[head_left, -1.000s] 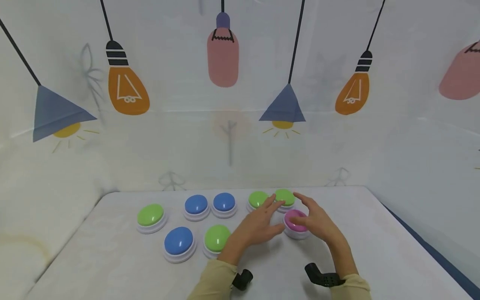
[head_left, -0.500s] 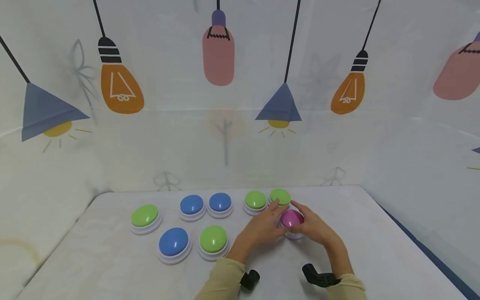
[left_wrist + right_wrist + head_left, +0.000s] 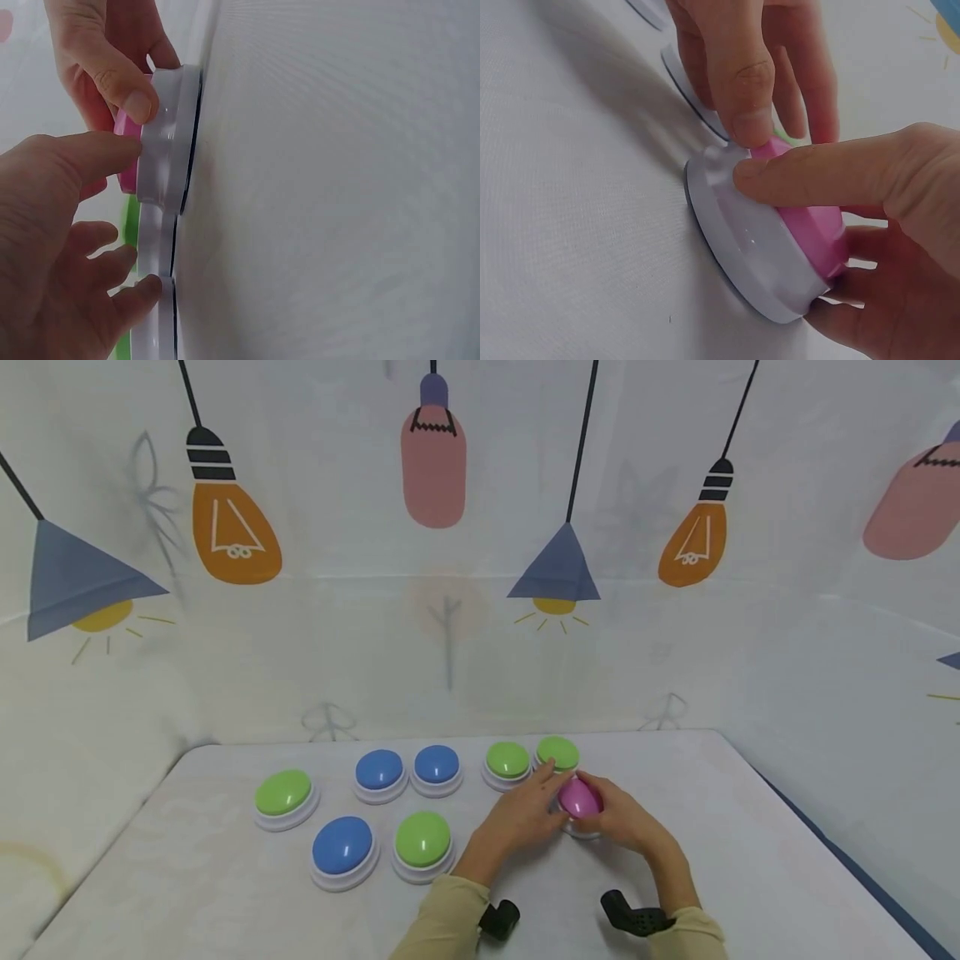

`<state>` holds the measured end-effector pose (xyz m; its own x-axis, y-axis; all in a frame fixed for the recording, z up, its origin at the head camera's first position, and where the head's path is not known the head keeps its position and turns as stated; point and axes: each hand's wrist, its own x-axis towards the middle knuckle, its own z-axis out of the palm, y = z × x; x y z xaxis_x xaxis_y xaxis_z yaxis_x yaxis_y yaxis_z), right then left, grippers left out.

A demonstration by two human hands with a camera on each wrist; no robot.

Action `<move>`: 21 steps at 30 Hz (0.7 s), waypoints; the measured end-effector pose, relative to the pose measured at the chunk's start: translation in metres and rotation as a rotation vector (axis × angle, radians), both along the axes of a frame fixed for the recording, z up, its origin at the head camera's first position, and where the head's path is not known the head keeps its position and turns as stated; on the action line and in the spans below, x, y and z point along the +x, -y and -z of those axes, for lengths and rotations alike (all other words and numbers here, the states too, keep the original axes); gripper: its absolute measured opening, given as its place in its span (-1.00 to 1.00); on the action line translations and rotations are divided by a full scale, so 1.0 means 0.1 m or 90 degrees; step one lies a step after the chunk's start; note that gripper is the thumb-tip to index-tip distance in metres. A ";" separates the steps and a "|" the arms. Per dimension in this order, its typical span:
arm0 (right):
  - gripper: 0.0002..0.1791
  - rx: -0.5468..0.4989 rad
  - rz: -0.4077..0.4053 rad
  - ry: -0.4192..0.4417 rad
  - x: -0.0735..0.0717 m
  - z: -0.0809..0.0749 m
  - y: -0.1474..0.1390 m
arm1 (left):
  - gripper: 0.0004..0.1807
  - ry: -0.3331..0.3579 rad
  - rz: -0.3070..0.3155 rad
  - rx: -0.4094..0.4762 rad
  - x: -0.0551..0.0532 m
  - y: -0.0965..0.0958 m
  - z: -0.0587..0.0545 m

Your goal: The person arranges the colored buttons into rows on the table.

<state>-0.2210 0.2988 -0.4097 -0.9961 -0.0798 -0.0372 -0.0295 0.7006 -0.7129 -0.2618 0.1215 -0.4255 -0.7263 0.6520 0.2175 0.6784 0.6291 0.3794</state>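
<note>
A pink push button (image 3: 580,797) with a round dome on a white base sits on the white table, between both hands. The left hand (image 3: 519,817) holds it from the left, its thumb (image 3: 112,152) on the side of the base. From the other side the right hand (image 3: 633,820) grips it, thumb (image 3: 810,176) at the near rim and fingers around the far side. In the right wrist view the base (image 3: 742,232) appears slightly tilted. Just behind stand a green button (image 3: 557,750) and, to its left, another green button (image 3: 507,759).
Left of the hands are a near green button (image 3: 423,838), a near blue button (image 3: 342,845), two blue buttons at the back (image 3: 437,764) and a far-left green button (image 3: 282,792). A white sheet (image 3: 480,652) printed with lamps hangs behind the table.
Both hands have closed in on the pink button from either side and taken hold of it. It has shifted slightly, and the whole head view has drifted a little.
</note>
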 end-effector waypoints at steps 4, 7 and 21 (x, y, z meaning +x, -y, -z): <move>-0.13 0.010 0.000 -0.006 0.00 -0.01 0.01 | -0.34 0.000 0.000 0.000 0.00 0.01 0.00; -0.13 0.016 0.000 -0.010 0.00 -0.01 0.01 | -0.34 0.002 0.000 -0.002 0.00 0.01 -0.01; -0.13 0.025 0.012 -0.003 0.01 -0.07 0.03 | -0.35 0.009 -0.002 0.000 0.00 0.03 -0.03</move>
<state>-0.2196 0.2955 -0.4026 -0.9976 -0.0592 -0.0356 -0.0189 0.7290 -0.6842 -0.2615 0.1188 -0.4222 -0.7314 0.6498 0.2069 0.6710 0.6316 0.3883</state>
